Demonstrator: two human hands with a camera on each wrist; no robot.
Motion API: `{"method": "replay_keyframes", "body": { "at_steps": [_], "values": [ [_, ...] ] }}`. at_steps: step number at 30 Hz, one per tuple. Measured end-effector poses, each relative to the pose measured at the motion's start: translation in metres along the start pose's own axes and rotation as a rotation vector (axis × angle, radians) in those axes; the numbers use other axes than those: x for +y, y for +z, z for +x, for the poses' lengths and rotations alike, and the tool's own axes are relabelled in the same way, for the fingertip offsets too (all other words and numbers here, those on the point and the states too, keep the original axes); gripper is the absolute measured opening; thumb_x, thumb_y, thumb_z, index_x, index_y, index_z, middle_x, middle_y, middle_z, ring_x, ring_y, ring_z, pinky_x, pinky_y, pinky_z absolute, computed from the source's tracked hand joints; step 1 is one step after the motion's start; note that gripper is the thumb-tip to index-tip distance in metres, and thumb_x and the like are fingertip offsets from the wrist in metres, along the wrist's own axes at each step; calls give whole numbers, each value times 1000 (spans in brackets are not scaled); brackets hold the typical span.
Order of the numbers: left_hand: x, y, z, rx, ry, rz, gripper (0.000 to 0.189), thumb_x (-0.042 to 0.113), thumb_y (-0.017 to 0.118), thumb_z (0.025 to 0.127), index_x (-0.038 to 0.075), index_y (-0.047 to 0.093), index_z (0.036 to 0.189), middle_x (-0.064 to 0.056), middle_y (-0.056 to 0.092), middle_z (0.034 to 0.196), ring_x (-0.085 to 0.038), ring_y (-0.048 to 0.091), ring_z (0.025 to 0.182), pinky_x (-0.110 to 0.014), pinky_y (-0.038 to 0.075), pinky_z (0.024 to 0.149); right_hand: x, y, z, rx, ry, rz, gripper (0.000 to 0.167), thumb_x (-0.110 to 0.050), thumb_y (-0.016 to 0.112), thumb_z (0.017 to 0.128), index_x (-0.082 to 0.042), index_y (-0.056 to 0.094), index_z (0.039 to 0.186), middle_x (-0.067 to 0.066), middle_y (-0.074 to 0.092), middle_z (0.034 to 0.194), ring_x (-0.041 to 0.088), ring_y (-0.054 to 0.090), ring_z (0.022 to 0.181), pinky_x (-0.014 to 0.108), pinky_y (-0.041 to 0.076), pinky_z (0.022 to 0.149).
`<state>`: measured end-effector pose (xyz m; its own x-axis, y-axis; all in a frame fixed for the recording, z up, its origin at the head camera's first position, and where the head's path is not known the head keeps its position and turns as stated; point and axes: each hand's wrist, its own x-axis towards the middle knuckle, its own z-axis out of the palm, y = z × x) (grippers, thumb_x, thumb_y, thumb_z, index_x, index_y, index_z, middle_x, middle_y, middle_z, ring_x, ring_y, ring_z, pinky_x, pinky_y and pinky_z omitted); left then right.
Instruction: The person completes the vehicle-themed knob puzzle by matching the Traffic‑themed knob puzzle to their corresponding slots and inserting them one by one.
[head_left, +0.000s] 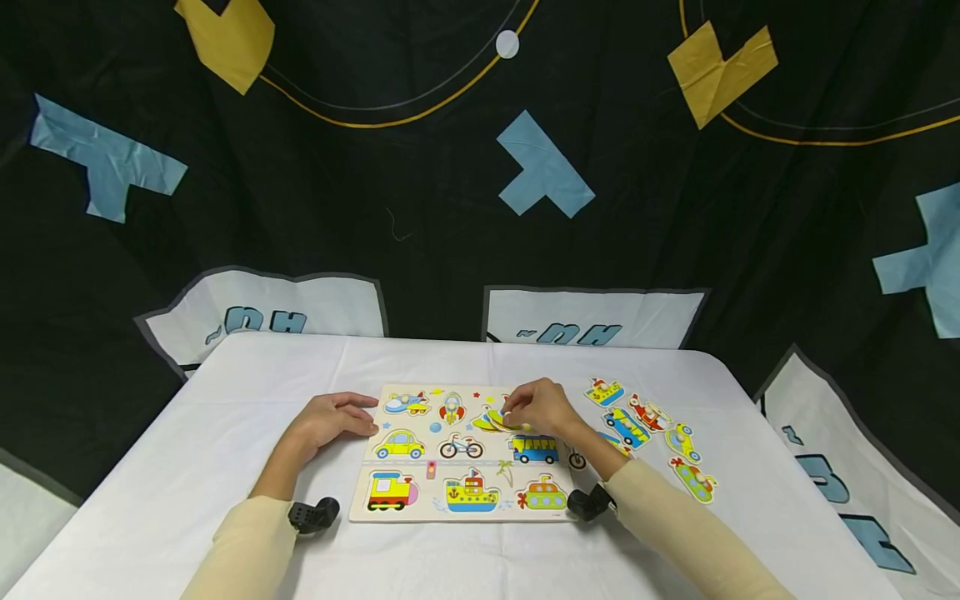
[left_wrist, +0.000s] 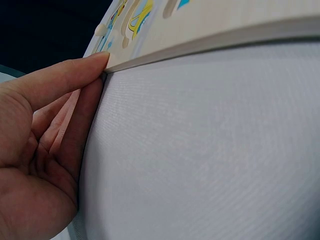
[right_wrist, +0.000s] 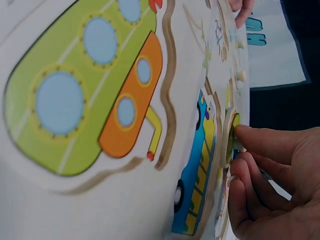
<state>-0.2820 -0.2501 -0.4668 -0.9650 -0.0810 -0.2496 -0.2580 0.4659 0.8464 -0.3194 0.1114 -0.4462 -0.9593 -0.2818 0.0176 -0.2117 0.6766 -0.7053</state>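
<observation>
Head view: white-covered surface (head_left: 172,500), wooden vehicle puzzle board (head_left: 420,515) lying flat mid-frame. From my remote seat I see the right hand (head_left: 543,408) over the board's upper right, grip narrow, thumb and fingertips pinching a yellow-green puzzle piece (right_wrist: 231,142). Piece sits at the upper-right recess; fingers cover part of it, so I can't tell which vehicle it is or whether it's seated. Left hand (head_left: 326,423) rests at the board's left edge, fingers loose, grip fairly wide; left wrist view gives me a thumb tip touching that edge. Loose pieces, right of the board: boat piece (head_left: 604,392) farthest back, red piece (head_left: 648,413), bus piece (head_left: 627,427), yellow car piece (head_left: 683,442), submarine piece (head_left: 692,479) nearest me. Bicycle piece (head_left: 576,458) is just beside the board's right edge, partly under the right forearm. Right wrist view: submarine picture (right_wrist: 75,90) up close, bus picture (right_wrist: 192,175) between it and the fingers. Black cloth backdrop (head_left: 420,250) behind, both sleeves cream.
</observation>
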Motion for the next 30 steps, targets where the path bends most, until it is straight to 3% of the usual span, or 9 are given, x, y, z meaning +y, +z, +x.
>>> {"method": "replay_keyframes", "body": {
  "at_steps": [14,30],
  "values": [
    [1,0,-1,5,-9,-16,56,18,85,76,8,68,128,-4,79,93,-27,67,108,-57,38,106,-14,9,1,-15,-37,10,9,-10,86,77,-11,80,84,-5,72,73,9,61,70,28,47,71],
    [1,0,-1,1,3,1,57,19,84,77,8,67,130,-4,78,94,-26,66,107,-54,41,101,-18,18,3,0,1,8,9,-12,86,79,-12,79,84,-4,70,73,12,58,71,27,44,68]
  ]
}}
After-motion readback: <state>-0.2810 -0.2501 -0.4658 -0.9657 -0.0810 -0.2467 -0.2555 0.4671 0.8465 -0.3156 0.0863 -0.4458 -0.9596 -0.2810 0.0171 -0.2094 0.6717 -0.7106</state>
